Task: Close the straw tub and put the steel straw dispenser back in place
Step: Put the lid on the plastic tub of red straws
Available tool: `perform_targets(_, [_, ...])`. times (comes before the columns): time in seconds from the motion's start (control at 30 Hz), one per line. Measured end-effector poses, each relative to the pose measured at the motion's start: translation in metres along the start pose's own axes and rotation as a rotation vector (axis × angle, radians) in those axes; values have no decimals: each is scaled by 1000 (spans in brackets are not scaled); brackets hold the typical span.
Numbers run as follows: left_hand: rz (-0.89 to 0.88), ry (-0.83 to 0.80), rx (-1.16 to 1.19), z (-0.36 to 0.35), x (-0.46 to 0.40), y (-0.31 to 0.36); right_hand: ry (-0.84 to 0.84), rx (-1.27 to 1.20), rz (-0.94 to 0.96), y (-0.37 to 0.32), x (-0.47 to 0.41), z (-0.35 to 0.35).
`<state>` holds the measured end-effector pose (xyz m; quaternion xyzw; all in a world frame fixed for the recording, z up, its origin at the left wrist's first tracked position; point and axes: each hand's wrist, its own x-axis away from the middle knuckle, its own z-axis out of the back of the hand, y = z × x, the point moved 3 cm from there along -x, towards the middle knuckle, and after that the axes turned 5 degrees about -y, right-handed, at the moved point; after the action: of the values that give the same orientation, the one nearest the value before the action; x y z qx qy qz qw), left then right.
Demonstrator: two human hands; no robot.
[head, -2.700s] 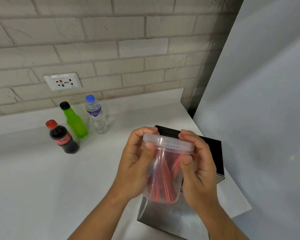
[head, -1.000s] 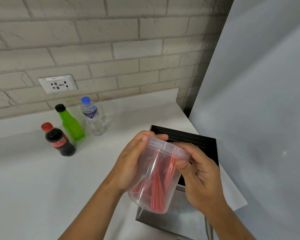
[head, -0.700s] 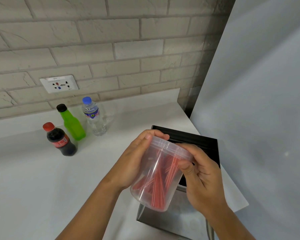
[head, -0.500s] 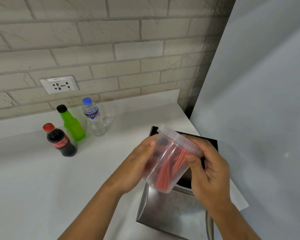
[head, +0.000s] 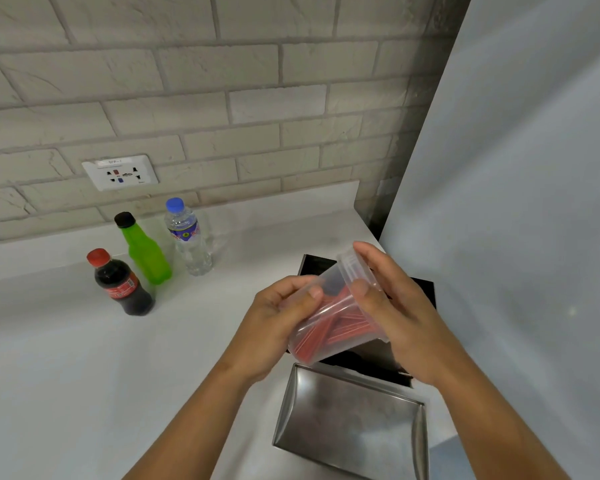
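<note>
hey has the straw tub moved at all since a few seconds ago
Yes. The straw tub, held by the left hand and right hand, has tipped from upright onto its side, lid toward the grey wall panel.

Tilted straw tub (head: 329,327) between both hands

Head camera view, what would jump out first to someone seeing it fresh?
Most striking is the clear tub of red straws, tilted on its side with its lid on, held between the left hand and right hand above the steel dispenser. Next come three bottles near the brick wall: cola, green and water.
</note>
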<state>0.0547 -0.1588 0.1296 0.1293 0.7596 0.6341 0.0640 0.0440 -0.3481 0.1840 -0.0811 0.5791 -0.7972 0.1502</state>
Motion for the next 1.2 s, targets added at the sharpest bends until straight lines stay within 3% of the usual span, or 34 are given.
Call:
perform_targets(0.1, [48, -24, 41, 3, -3, 2, 5, 33, 75, -2, -1, -3])
perform_targets(0.23, [132, -89, 123, 8, -5, 5, -19, 94, 337, 0, -3, -8])
perform_targets(0.57, [309, 3, 172, -6, -3, -8, 171, 94, 291, 17, -5, -5])
perform_targets(0.8, [365, -25, 70, 8, -4, -4, 74, 397, 527, 9, 3, -13])
perform_targets(0.93, [270, 24, 60, 4, -7, 1, 127, 386, 517, 4, 2, -13])
perform_targets(1.1, [-40, 226, 11, -8, -2, 3, 246, 42, 255, 5, -3, -15])
perform_targets(1.2, [-113, 256, 2, -12, 3, 0, 240, -75, 151, 6, -4, -15])
